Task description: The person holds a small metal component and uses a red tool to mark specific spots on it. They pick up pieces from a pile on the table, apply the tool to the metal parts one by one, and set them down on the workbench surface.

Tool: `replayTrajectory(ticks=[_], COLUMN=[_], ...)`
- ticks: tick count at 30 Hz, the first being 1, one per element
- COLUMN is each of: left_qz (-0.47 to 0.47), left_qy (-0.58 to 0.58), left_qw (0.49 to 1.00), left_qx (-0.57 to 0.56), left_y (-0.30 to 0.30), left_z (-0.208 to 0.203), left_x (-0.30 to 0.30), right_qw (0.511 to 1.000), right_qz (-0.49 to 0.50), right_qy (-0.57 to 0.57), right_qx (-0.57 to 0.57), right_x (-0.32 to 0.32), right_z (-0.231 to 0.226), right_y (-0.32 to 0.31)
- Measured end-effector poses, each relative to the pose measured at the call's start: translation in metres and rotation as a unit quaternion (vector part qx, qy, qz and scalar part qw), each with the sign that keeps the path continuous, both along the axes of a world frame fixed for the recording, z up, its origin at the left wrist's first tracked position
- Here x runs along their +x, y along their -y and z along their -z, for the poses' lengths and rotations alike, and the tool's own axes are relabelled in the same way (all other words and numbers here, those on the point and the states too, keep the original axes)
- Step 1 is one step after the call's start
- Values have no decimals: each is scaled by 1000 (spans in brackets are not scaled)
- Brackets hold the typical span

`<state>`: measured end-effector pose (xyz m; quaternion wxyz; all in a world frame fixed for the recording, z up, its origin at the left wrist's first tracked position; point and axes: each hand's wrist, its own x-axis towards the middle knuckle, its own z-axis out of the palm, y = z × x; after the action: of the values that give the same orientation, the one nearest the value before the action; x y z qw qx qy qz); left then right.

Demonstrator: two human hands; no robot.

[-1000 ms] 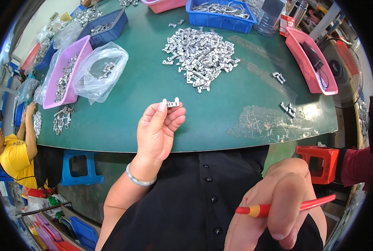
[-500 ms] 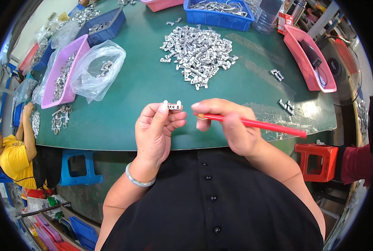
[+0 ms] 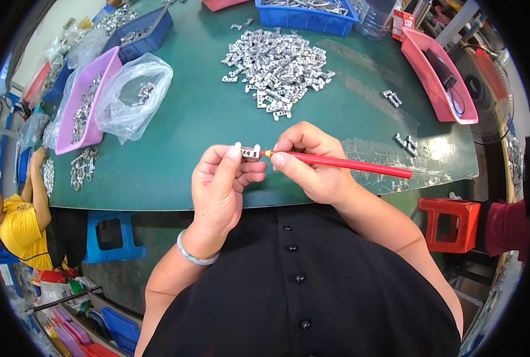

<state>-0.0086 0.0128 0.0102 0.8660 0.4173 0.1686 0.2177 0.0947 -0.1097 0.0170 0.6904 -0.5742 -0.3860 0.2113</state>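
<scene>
My left hand (image 3: 220,181) pinches a small silver metal part (image 3: 250,153) with upright lugs between thumb and fingers. Opposite it, my right hand (image 3: 313,162) is closed around a slim red pencil (image 3: 354,164), whose yellowish tip points left and meets or nearly meets the part's right end. Whether they touch, I cannot tell. Beyond both hands, a heap of similar metal parts (image 3: 280,68) lies on the green table (image 3: 187,119).
Small groups of parts (image 3: 406,144) lie at right. A pink basket (image 3: 440,77), a blue bin (image 3: 306,16), a purple basket (image 3: 89,101) and a clear plastic bag (image 3: 135,98) stand around. A person in yellow (image 3: 21,226) is at far left; a red stool (image 3: 449,225) is at right.
My right hand has turned and shifted left, bringing the pencil's tip up to the metal part. My left hand keeps its pinch on the part almost in place.
</scene>
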Motion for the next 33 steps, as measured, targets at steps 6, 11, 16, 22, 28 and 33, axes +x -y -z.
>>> replayTrajectory(ticks=[6,11,16,22,28,33], left_qz=[6,11,20,6,14,10], left_qy=[6,5,2,-6,-3,4], left_qw=[1000,1000,1000,1000,1000,1000], left_qx=[0,0,-18,-22,-26,1], left_y=[0,0,0,-4,-4,0], left_z=[0,-1,2,1,2,3], left_x=[0,0,0,0,0,-1], right_qw=[1000,1000,1000,1000,999,999], right_qz=[-7,-5,-6,12,-1,4], right_qy=[0,5,-5,-4,-39,-48], right_qx=[0,-8,-15,-15,21,4], right_x=[0,0,-1,5,6,4], right_z=[-1,-1,1,3,-1,5], right_y=[1,1,2,7,7,3])
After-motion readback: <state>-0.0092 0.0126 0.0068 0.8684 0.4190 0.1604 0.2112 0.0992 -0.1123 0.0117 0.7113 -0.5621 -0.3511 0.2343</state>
